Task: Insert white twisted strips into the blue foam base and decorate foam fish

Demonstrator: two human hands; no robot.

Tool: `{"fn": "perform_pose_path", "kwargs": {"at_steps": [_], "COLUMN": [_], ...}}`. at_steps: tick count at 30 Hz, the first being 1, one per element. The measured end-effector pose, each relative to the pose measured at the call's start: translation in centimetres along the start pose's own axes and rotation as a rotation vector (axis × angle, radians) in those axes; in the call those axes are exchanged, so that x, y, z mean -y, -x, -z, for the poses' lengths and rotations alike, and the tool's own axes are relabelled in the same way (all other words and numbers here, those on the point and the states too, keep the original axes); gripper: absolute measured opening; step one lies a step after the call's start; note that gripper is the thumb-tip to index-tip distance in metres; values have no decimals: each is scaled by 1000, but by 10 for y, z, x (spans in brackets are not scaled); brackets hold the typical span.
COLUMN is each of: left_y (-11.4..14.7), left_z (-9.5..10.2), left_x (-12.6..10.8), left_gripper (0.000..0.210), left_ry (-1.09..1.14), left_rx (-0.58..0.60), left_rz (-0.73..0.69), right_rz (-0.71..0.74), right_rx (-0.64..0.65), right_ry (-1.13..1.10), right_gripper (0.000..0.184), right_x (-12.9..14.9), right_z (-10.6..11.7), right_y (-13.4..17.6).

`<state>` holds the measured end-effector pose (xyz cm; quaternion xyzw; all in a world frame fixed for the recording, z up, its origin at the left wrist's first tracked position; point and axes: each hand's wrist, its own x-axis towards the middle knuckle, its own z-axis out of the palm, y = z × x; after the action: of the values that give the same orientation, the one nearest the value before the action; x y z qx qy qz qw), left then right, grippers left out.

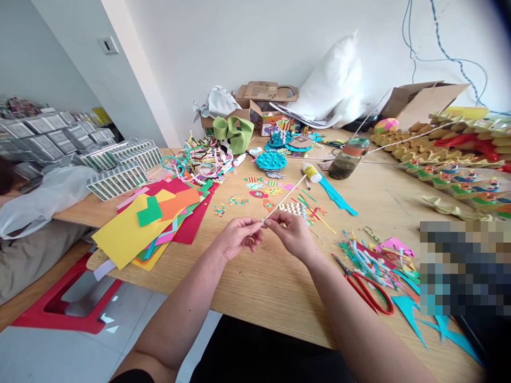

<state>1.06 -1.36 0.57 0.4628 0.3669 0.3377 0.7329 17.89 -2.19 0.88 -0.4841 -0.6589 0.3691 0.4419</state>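
My right hand (294, 236) pinches a thin pale stick (286, 197) near its lower end; the stick slants up and to the right. My left hand (239, 236) meets it there, thumb and forefinger closed on a small whitish bit I cannot make out. Just beyond the fingers lies a grid of small white pieces (294, 208). Several paper fish (258, 194) and small piles of coloured dots (219, 210) lie to the left of it. Thin coloured paper strips (313, 207) are on its right. A yellow-and-white glue bottle (312, 173) lies farther back.
Coloured paper sheets (131, 234) are stacked at left, above a red stool (72, 303). Red-handled scissors (365, 287) and blue paper scraps (409, 316) lie at right. Behind stand a lidded jar (349, 159) and egg trays (423, 149). Someone's leg (35, 260) shows at far left.
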Motion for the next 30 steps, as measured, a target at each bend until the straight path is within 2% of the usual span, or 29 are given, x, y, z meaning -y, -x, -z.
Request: {"fn": "perform_pose_path", "kwargs": {"at_steps": [3, 5, 7, 12, 16, 22, 26, 30], "left_y": [-3, -6, -8, -10, -11, -14, -13, -10], "left_z": [-6, -7, -6, -4, -3, -2, -6, -8], "left_x": [6, 12, 16, 20, 19, 20, 20, 15], "left_gripper": [41, 31, 19, 15, 14, 15, 19, 27], "left_ry": [-244, -379, -458, -539, -522, -361, -236, -29], "left_rx": [-180, -275, -317, -383, -407, -374, -383, -303], "left_rz": [-223, -367, -429, -448, -449, -305, -274, -184], "right_rz": [-20, -26, -30, -30, 4, -13, -41, -84], "right_rx": [-16, -4, 14, 84, 111, 76, 59, 50], "right_ry": [25, 38, 46, 20, 32, 47, 9, -54], "right_gripper": [21, 21, 23, 22, 21, 16, 19, 23], "right_x": [-1, -3, -4, -9, -9, -6, -9, -11], "right_z": [-2, -3, -3, 1, 6, 4, 0, -2], "right_y": [-1, -1, -2, -4, -5, -4, -4, -4]}}
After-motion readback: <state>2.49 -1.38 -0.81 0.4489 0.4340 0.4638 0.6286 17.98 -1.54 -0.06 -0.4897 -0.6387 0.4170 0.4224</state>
